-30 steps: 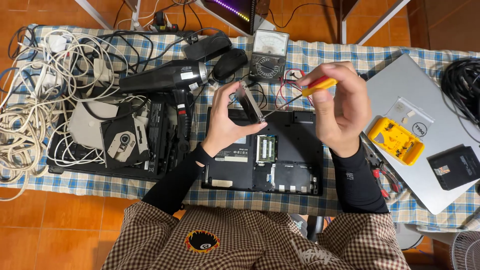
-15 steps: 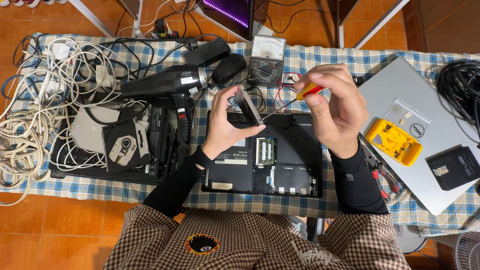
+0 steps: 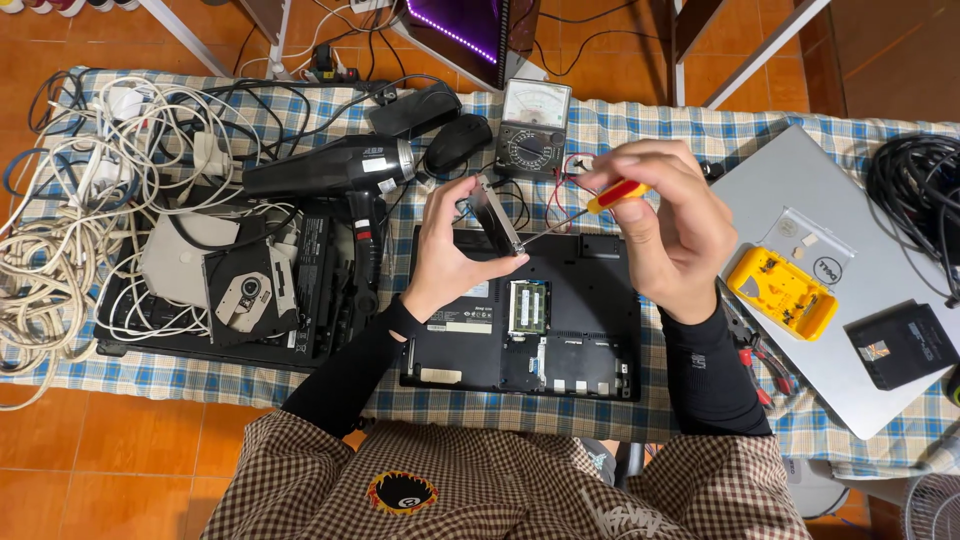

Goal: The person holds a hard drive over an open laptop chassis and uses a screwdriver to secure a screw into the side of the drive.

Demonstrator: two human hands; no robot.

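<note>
- Above the opened laptop base (image 3: pixel 560 330), the left hand (image 3: pixel 450 250) pinches a small flat drive (image 3: pixel 497 215) by its edges, tilted up.
- Right hand (image 3: pixel 665 225) is curled round a red-and-yellow screwdriver (image 3: pixel 590 205), tip at the drive's edge.
- Judgement: seat the tip square, brace the drive, turn slowly so the screw doesn't strip or drop into the base.

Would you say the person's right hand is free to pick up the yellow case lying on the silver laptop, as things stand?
Probably not at once: the right hand grips a red-and-yellow screwdriver, its tip at the flat part in the left hand. The yellow case lies uncovered just beside that hand on the silver laptop, so nothing blocks the way.
</note>
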